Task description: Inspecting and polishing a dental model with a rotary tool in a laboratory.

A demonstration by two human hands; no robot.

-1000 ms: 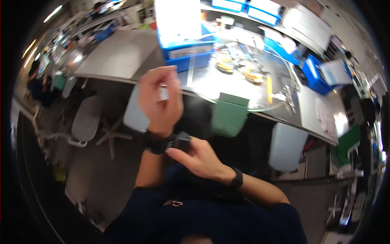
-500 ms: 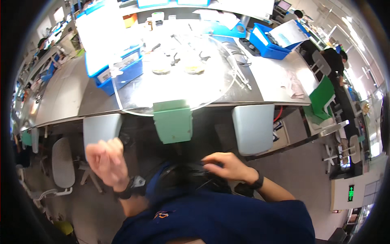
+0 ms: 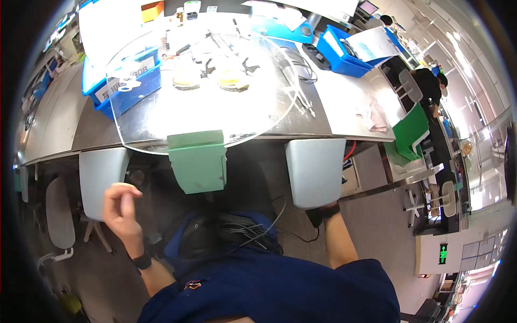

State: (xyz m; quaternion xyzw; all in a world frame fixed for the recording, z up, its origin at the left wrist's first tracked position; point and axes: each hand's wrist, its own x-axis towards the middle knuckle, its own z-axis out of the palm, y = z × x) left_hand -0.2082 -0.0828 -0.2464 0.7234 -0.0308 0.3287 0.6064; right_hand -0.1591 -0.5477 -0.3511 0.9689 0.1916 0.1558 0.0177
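Observation:
My left hand is raised beside the left light grey pad, its fingers loosely bent and nothing visible in it. My right arm reaches forward to the right light grey pad, which covers most of my right hand; its fingers are hidden. A dark object shows beside that wrist, with a thin cable near it. Between the pads is a green bracket at the table edge. A clear rounded sheet rises behind it. Black cables lie bunched at my lap.
Behind the clear sheet, two small round yellowish items and tools lie on the table. Blue bins stand left and right. A pinkish cloth lies at right. Chairs flank me; a person in black is at far right.
My view has shifted, moving the table leftward in the picture. My right hand has gone from over my lap to behind the right pad. My left hand has turned, its fingers bending rightward.

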